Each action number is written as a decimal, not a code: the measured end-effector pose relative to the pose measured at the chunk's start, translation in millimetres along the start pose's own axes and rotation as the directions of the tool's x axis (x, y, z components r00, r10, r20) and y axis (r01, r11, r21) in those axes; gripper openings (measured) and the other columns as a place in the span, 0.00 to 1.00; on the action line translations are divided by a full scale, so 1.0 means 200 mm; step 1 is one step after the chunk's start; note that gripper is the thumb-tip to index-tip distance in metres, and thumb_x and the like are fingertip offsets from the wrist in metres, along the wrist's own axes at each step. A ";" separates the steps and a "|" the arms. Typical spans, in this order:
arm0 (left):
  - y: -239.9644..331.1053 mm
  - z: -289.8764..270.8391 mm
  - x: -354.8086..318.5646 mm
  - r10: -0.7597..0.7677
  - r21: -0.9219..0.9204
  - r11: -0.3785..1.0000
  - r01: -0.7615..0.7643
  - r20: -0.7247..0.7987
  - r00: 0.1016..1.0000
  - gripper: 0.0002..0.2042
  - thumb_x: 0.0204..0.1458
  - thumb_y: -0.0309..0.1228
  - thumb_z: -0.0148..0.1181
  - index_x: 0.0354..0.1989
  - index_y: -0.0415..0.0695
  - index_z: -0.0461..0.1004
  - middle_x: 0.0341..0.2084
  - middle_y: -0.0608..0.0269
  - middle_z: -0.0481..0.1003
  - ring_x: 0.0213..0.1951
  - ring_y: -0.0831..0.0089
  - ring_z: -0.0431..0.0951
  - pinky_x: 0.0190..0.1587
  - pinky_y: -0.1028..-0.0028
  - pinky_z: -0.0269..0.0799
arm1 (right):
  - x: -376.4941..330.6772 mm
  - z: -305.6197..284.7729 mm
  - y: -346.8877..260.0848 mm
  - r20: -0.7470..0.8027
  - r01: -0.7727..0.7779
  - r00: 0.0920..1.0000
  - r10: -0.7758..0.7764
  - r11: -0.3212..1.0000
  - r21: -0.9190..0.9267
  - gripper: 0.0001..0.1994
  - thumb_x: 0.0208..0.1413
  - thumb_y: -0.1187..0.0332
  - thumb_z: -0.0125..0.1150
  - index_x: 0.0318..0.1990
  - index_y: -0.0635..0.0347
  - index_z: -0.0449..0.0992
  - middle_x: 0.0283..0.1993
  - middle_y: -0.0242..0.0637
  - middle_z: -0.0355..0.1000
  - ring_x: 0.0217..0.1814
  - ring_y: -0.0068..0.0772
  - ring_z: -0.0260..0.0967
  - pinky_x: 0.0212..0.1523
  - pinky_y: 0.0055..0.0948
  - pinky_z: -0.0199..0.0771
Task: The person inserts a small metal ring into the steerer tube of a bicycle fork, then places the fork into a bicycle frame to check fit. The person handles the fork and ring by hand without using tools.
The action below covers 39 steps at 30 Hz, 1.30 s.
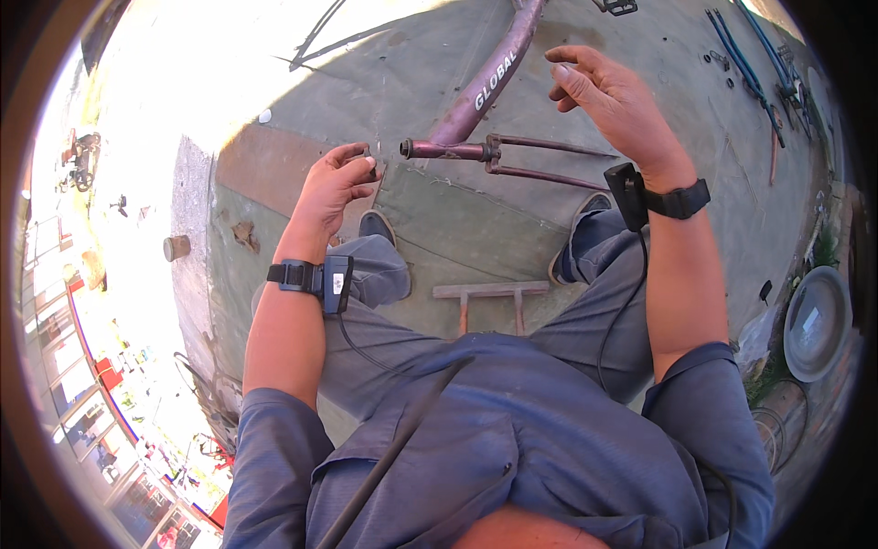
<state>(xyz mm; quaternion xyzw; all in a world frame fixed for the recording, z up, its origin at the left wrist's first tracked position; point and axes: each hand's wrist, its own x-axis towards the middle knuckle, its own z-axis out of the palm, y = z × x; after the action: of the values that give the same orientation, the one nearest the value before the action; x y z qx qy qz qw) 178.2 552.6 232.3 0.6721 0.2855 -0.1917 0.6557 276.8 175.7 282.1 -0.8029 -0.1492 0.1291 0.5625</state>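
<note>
A purple bicycle frame [485, 82] stands in front of me, its bottom bracket shell [448, 148] at knee height and thin stays [549, 160] running right. My left hand [334, 188] is just left of the shell's open end, fingers pinched on a small dark part [368, 165]. My right hand [608, 96] hovers above the stays to the right of the frame tube, fingers loosely curled and apart, holding nothing. Both wrists wear black bands with small devices.
A low wooden stool [489, 293] sits between my legs on the concrete ground. Blue bicycle frame tubes [754, 64] and small parts lie at the far right. A round metal basin [817, 322] is at right. A small can [176, 247] stands at left.
</note>
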 end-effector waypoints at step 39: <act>-0.23 0.07 0.49 -0.137 0.232 0.965 0.118 0.063 0.989 0.29 0.59 0.28 0.67 0.68 0.33 0.66 0.51 0.53 0.78 0.47 0.69 0.81 0.42 0.73 0.79 | 0.21 0.15 0.12 0.163 0.173 0.979 -0.120 0.915 -0.364 0.21 0.67 0.57 0.61 0.61 0.61 0.73 0.33 0.45 0.78 0.32 0.46 0.74 0.34 0.40 0.70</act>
<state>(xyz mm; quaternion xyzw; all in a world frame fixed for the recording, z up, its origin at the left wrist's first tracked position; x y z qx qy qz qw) 225.1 551.2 134.7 0.7151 0.2782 -0.2914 0.5713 306.9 209.6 247.4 -0.8714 -0.2696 0.1104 0.3946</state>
